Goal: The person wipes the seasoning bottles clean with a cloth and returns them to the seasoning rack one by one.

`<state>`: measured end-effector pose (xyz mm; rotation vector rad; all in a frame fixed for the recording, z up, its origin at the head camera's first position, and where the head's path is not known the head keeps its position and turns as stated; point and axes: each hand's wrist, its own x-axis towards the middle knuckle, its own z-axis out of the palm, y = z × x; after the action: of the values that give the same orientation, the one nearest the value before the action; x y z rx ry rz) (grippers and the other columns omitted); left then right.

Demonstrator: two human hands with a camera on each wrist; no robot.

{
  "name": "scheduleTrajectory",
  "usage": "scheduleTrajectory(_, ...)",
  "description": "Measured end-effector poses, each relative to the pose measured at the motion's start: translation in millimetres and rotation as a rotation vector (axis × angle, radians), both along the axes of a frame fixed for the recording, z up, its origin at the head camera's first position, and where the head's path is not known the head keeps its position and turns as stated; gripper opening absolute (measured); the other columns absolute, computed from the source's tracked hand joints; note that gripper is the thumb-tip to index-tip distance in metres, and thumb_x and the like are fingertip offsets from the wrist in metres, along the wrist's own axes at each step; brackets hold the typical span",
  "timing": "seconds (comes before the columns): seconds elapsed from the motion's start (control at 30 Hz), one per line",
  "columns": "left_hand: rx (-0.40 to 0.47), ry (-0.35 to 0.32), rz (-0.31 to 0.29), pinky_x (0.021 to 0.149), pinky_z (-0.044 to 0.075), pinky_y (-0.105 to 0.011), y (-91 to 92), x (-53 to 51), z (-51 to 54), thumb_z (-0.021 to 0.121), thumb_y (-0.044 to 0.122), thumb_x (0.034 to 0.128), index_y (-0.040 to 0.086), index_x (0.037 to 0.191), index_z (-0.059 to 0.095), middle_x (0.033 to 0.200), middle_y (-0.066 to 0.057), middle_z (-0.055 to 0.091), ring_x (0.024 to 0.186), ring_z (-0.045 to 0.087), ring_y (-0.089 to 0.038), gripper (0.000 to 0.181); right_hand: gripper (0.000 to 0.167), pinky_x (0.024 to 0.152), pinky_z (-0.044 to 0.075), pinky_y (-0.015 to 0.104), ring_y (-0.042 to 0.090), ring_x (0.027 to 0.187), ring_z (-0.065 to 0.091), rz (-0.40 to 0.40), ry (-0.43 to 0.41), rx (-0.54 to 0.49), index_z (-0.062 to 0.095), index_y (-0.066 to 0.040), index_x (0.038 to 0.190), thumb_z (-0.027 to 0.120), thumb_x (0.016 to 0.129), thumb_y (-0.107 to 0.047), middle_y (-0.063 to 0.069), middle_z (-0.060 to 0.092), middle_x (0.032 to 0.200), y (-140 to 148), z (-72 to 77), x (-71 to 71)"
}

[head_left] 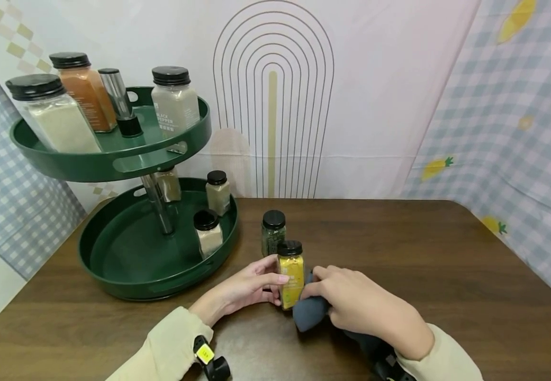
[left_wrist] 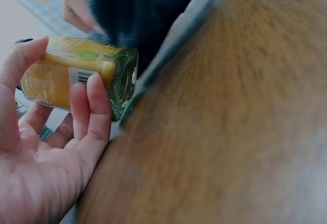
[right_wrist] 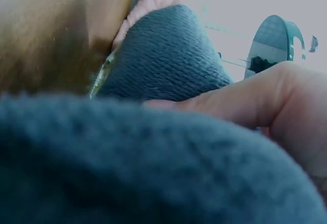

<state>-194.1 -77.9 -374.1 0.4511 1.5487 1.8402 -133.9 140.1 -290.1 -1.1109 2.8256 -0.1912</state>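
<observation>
While our left grip (head_left: 251,286) holds a small glass jar of yellow powder (head_left: 292,278), thumb on the near side and fingers around the far side, our right grip (head_left: 351,296) clutches a dark blue-grey cloth (head_left: 310,312). We find the yellow jar between the two grips, roughly upright, its black lid above the left fingers. From the left wrist, we see a barcode label (left_wrist: 82,76) beside two fingertips; we cannot tell whether the jar's base touches the brown wooden surface (head_left: 446,254). The cloth bunches under the right grip, and a rounded fold of it reaches the jar's lower side nearest that grip.

Just beyond the left grip, we see a black-lidded jar of green flakes (head_left: 272,241) on the surface, partly behind the yellow one. Farther off, to the left of the left grip, stands a two-tier green tray (head_left: 123,251). Its lower tier carries three small black-lidded jars (head_left: 218,197); its upper tier carries three larger ones, including an orange-filled jar (head_left: 87,98) and one labelled black pepper (head_left: 175,108).
</observation>
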Motion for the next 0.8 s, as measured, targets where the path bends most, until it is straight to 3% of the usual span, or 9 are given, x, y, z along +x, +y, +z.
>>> scheduleTrajectory(0.33,0.008,-0.006,0.003,0.073,0.049,-0.029,0.7,-0.6,0.2,0.058,0.022,0.0894,0.010,0.140,0.030,0.108,-0.008,0.055,0.080,0.055,-0.016,0.059,0.048,0.060,0.039,0.023,0.009,0.075,0.050,0.019,-0.074,0.031,0.072,-0.026,0.096,0.059,0.072,0.014,-0.011,0.051,0.081,-0.5,-7.3,-1.1)
scheduleTrajectory(0.47,0.048,-0.024,-0.009,0.074,0.050,-0.030,-0.3,-1.0,-0.3,0.056,0.019,0.0899,0.010,0.140,0.027,0.105,-0.007,0.057,0.080,0.056,-0.015,0.059,0.044,0.064,0.043,0.028,0.012,0.078,0.051,0.009,-0.033,0.076,0.072,-0.027,0.094,0.062,0.073,0.011,-0.008,0.053,0.083,1.3,-4.9,-3.0)
scheduleTrajectory(0.63,0.083,-0.035,-0.026,0.075,0.051,-0.031,-1.3,-1.2,-0.3,0.055,0.016,0.0888,0.010,0.137,0.030,0.102,-0.006,0.057,0.080,0.057,-0.015,0.055,0.036,0.075,0.045,0.038,0.020,0.085,0.052,-0.057,0.236,0.106,0.071,-0.025,0.091,0.070,0.070,0.004,-0.001,0.057,0.091,9.3,5.3,-6.8)
scheduleTrajectory(0.8,0.079,-0.020,-0.049,0.076,0.051,-0.030,-1.9,-1.2,-0.1,0.056,0.013,0.0867,0.009,0.138,0.031,0.104,-0.006,0.055,0.082,0.056,-0.015,0.057,0.044,0.072,0.047,0.036,0.022,0.086,0.054,-0.115,0.511,-0.091,0.069,-0.021,0.102,0.066,0.068,0.006,0.002,0.057,0.096,13.0,13.7,-9.2)
